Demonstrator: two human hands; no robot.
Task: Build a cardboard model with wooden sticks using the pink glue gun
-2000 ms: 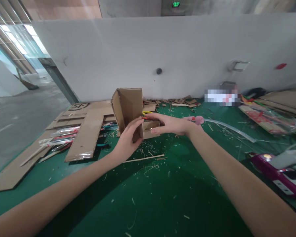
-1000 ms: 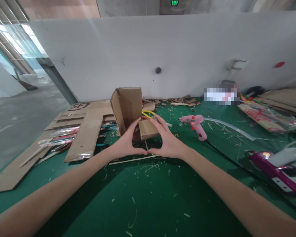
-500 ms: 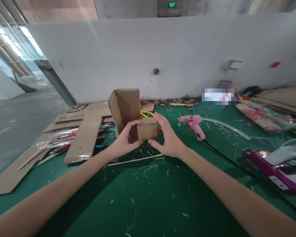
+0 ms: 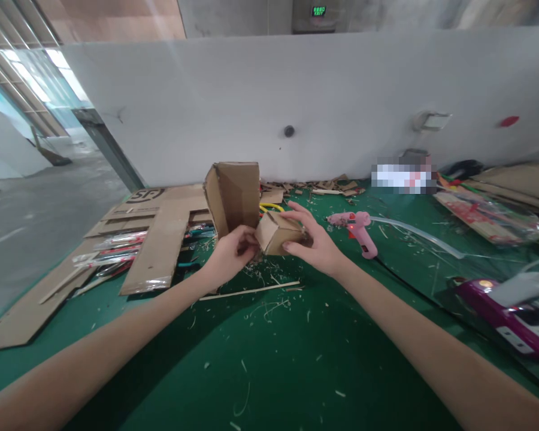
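Observation:
A small cardboard box [image 4: 282,234] is in my right hand [image 4: 317,242], the thumb along its front and the fingers over its top and far side. Turned at an angle, the box shows its left end. Close to that end, my left hand [image 4: 231,254] is closed, its thumb and fingertips pinched together. What they hold, if anything, is too small to make out. Just behind the left hand stands a taller, open-sided cardboard piece [image 4: 238,197] with upright walls. A yellow loop [image 4: 272,206] shows partly behind the small box.
A pink glue gun [image 4: 353,224] with a clear glue stick lies to the right, its black cord trailing. Farther right sits a purple device [image 4: 498,305]. Flat cardboard [image 4: 155,251] and wrapped tools [image 4: 117,245] lie left. Scraps [image 4: 327,188] line the white wall [image 4: 206,102].
The small box has turned, showing its left end, and moved slightly right in my right hand. My left hand has let go of its side and curled its fingers beside it.

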